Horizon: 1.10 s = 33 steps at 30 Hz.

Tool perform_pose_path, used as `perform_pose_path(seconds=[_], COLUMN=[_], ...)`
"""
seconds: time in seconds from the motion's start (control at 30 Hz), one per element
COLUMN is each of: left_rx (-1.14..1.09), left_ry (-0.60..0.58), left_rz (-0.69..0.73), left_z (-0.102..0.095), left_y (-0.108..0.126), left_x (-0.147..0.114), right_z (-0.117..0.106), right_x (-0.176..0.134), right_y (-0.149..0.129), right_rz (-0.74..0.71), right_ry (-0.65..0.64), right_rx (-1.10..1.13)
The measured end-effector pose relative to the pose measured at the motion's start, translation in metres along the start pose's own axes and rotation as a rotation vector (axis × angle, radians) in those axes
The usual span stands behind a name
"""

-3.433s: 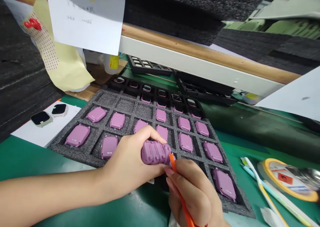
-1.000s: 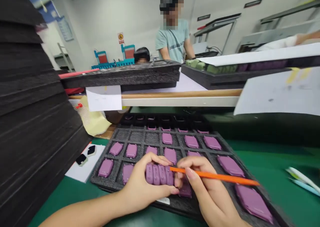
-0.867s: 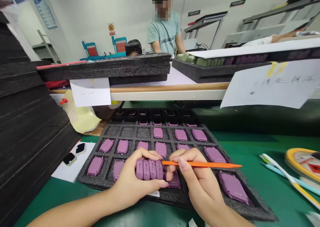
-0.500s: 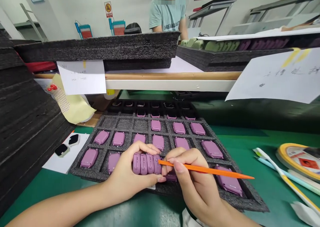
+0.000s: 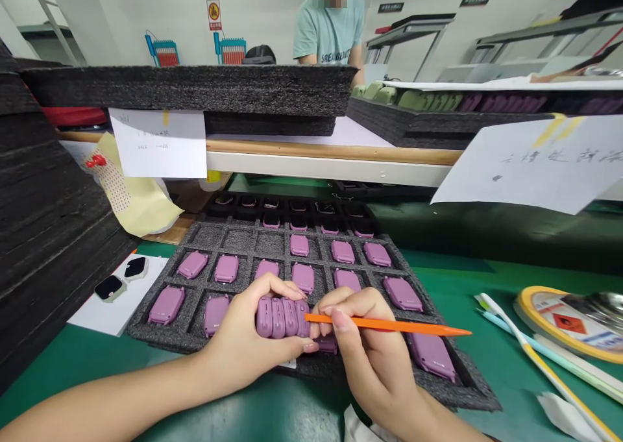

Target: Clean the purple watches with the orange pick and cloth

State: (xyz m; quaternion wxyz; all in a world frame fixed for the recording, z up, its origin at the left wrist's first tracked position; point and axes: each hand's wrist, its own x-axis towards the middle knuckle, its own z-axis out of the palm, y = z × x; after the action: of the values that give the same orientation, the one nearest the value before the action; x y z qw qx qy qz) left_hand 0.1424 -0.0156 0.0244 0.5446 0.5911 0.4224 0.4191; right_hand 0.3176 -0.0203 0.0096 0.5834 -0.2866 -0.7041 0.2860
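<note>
My left hand (image 5: 253, 319) is closed around a row of several purple watch cases (image 5: 283, 317), stood side by side with their narrow sides facing me. In my right hand (image 5: 372, 344) is a thin orange pry stick (image 5: 409, 327), pinched between thumb and fingers. Its left end meets the side of the rightmost case, and the pointed end sticks out to the right. Both hands are above a black foam tray (image 5: 195, 309), whose compartments hold more purple watch cases (image 5: 167, 304). Some cases lie partly hidden behind my hands.
Left of the tray, two watches (image 5: 111, 288) lie on white paper (image 5: 97, 312). Swabs or sticks (image 5: 540, 344) and a yellow-rimmed roll (image 5: 559, 319) lie at the right. A shelf (image 5: 316, 163) with foam trays (image 5: 219, 91) crosses behind; a person (image 5: 331, 33) is beyond it.
The camera view has shifted slightly, so most of the scene sits a little further left. Both hands keep their grip, and the stick still meets the rightmost case.
</note>
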Motion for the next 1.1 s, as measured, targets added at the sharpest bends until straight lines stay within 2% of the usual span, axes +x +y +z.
perform_pose_path(seconds=[0.23, 0.43, 0.57, 0.7, 0.8, 0.87, 1.1], left_rx=[0.006, 0.018, 0.013, 0.037, 0.045, 0.046, 0.036], left_ry=[0.044, 0.107, 0.159, 0.185, 0.163, 0.140, 0.137], left_rz=[-0.039, -0.034, 0.001, 0.016, 0.025, 0.021, 0.008], left_z=[0.001, 0.003, 0.006, 0.007, 0.006, 0.005, 0.005], left_y=[0.001, -0.004, -0.005, -0.005, -0.005, -0.004, 0.000], left_x=[-0.002, 0.000, 0.000, 0.000, 0.000, 0.000, -0.001], right_z=[0.003, 0.003, 0.008, 0.012, 0.011, 0.010, 0.004], right_x=[-0.001, -0.001, -0.003, -0.006, -0.007, -0.008, -0.012], right_y=[0.002, 0.006, 0.015, 0.023, 0.023, 0.020, 0.006], right_rz=[-0.043, -0.218, -0.288, -0.269, -0.282, -0.300, -0.200], right_ry=[0.064, 0.032, 0.061, 0.086, 0.069, 0.052, 0.009], right_rx=[-0.074, -0.246, -0.254, -0.251, -0.244, -0.227, -0.240])
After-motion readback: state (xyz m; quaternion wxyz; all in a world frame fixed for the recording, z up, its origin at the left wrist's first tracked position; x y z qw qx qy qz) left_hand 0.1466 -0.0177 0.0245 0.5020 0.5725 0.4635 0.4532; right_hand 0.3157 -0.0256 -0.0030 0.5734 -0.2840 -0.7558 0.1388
